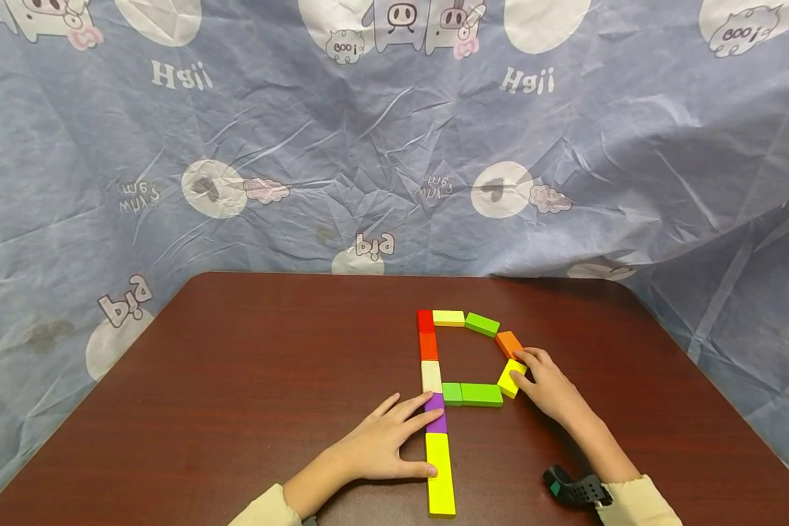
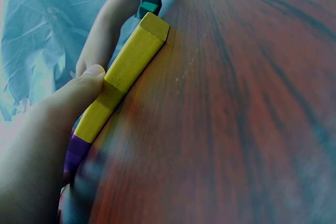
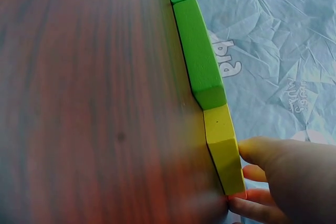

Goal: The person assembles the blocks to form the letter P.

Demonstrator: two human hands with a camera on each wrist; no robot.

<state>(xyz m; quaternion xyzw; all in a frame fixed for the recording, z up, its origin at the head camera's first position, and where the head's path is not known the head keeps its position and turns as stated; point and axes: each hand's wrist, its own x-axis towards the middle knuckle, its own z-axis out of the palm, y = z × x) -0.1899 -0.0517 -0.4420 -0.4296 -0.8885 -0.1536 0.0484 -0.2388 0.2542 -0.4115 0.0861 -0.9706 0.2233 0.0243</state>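
Note:
My left hand [image 1: 384, 442] rests spread along a column of wooden blocks, two fingertips on the purple block [image 1: 436, 420] and the thumb on the long yellow block [image 1: 441, 489]. In the left wrist view, that thumb presses against the side of the long yellow block [image 2: 128, 61]. At the right, my right hand [image 1: 552, 387] touches the short yellow block [image 1: 511, 378] with its thumb, while its fingertips reach the lower end of the orange block [image 1: 509, 343]. The right wrist view has the short yellow block [image 3: 226, 161] meeting the long green block [image 3: 199, 51].
Above the purple block, the column continues with a cream block [image 1: 431, 376], an orange-red block [image 1: 428, 347] and a red block [image 1: 425, 321]. A pale yellow block [image 1: 448, 318] and green block [image 1: 482, 324] curve rightward on the brown table [image 1: 269, 351]. Patterned cloth [image 1: 342, 146] hangs behind.

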